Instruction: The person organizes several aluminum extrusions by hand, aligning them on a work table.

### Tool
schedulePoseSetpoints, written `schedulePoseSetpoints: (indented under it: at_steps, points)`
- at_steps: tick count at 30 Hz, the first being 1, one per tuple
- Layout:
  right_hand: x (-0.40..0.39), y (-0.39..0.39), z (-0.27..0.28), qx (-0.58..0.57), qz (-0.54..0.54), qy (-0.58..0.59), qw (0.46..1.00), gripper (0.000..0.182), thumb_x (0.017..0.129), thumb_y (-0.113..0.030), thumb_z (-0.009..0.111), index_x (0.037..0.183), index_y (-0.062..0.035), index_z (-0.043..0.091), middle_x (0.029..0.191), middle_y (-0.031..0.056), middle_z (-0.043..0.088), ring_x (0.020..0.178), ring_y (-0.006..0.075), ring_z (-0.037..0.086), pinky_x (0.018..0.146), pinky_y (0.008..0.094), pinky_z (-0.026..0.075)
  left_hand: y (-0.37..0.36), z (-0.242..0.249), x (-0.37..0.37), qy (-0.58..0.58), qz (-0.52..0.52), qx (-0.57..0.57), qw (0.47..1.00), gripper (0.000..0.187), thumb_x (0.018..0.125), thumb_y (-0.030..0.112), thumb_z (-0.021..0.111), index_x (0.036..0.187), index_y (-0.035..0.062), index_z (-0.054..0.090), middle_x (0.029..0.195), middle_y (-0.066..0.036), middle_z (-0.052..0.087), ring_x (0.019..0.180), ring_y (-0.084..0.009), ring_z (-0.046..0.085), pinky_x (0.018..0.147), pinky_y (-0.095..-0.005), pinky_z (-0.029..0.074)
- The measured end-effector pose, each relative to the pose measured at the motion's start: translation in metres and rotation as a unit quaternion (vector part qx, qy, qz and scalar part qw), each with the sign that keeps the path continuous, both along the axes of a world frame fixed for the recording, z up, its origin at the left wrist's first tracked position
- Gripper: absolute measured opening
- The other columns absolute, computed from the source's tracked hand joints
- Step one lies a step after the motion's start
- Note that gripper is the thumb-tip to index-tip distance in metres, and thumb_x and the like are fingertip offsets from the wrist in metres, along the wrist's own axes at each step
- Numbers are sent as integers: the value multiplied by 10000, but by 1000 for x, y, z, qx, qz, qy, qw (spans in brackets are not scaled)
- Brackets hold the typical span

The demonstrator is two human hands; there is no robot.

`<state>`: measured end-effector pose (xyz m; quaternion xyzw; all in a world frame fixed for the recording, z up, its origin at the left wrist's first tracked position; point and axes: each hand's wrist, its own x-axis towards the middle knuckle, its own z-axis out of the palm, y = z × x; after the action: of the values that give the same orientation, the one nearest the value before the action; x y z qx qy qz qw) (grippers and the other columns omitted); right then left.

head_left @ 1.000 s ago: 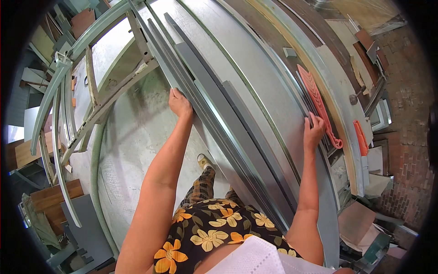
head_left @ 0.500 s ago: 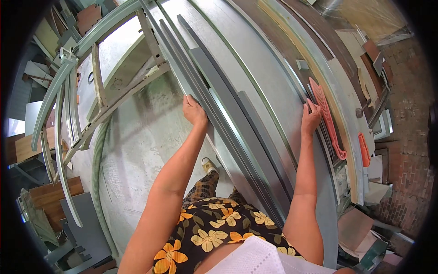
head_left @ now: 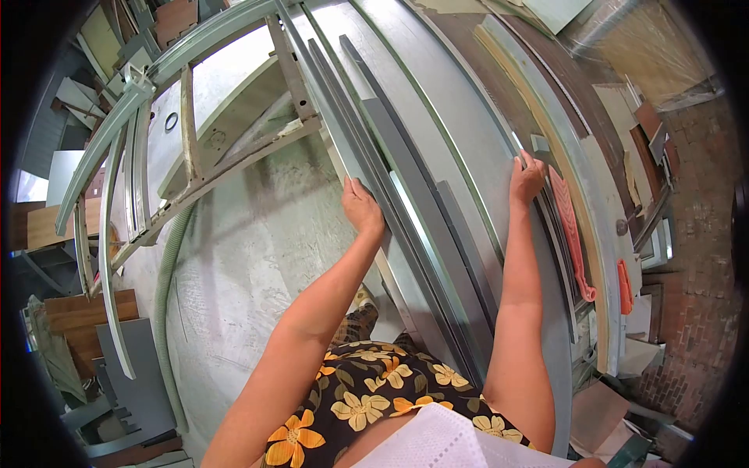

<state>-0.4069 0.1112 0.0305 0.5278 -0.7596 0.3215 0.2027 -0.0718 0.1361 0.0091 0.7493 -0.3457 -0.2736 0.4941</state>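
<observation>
Long grey panels [head_left: 449, 125] and narrow dark grey strips [head_left: 394, 148] lie across the bench in front of me. My left hand [head_left: 363, 207] is closed on the near edge of the panel, its fingertips at the rim. At the far edge of the same grey sheet, my right hand [head_left: 528, 178] is closed, thumb and fingers pinched on that edge. Just right of it lies a red ridged plastic piece [head_left: 568, 226], apart from the fingers. The undersides of the panels are hidden.
A worn metal frame [head_left: 187, 129] stands at the left, with a ribbed hose [head_left: 170, 288] running down beside it. An orange object [head_left: 625, 287] sits at the right edge. Board offcuts [head_left: 94, 320] lie at the left, and a brick floor [head_left: 686, 312] shows at the right.
The bench, frame and panels appear shifted slightly right and down in view. My right hand has moved up along the far edge, and its fingers are more curled. My left hand stays on the near edge.
</observation>
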Motion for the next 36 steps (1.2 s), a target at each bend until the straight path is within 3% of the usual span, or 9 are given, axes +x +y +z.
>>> schedulePoseSetpoints:
  at_steps: [10,13,17,21,27,28,29,32,36]
  points:
    - [23,-54,1,31,-44,-47,997,252,713,-207,678,964,-184,670,900,64,576,893,264,542,766,402,437,4,-6,-2,-27,9,8,1000,412,921,324,390,1164,26,539,908,-244,566,837,-383,544,748,-450,419]
    - [27,-63,1,54,-43,-53,996,288,718,-218,675,1001,-177,648,928,73,570,920,281,532,773,424,429,0,-12,-2,-75,43,-16,996,320,931,256,392,1065,23,567,883,-176,624,759,-284,585,707,-359,442]
    - [28,-49,4,44,-3,-21,999,448,708,-252,690,1120,-135,559,984,91,545,954,297,509,798,445,400,3,-3,-1,-22,-6,-49,999,347,926,267,375,977,-19,565,812,-220,581,745,-359,544,703,-415,422]
    - [54,22,48,24,-19,7,999,445,720,-275,684,1120,-130,552,1082,88,496,1027,277,459,827,443,372,-2,-18,1,-60,-12,-60,996,373,929,291,359,827,-22,534,756,-194,573,679,-325,516,666,-414,410]
    - [42,172,63,18,17,-25,999,307,718,-195,681,1012,-128,623,995,53,545,946,247,521,781,394,411,-31,-21,45,-11,-86,-85,993,349,922,275,348,807,-4,523,731,-135,571,636,-231,447,647,-353,402]
    - [36,201,62,22,-16,-29,999,296,709,-177,685,994,-119,630,966,50,553,926,244,532,777,385,418,-35,-13,51,-16,-93,-95,991,346,919,274,352,806,-3,525,731,-131,572,635,-228,445,642,-352,401]
    - [-23,260,58,23,-33,-27,999,286,700,-159,689,976,-110,637,937,48,561,906,240,543,772,376,426,-1,-15,10,-18,-84,-108,990,342,916,274,356,806,-1,527,731,-127,573,635,-225,443,637,-351,400]
    - [-38,332,62,50,-120,-61,990,276,710,-148,679,980,-111,638,930,68,559,905,261,540,780,371,430,-23,-22,33,-3,-83,-113,990,346,900,275,360,779,-7,519,702,-130,554,635,-208,438,619,-358,395]
    - [-70,380,54,84,-143,-30,986,287,743,-160,664,1027,-130,638,977,87,562,923,273,538,787,367,432,-20,-34,31,-76,-58,-67,993,368,881,288,357,738,-19,502,675,-147,547,606,-225,424,594,-388,384]
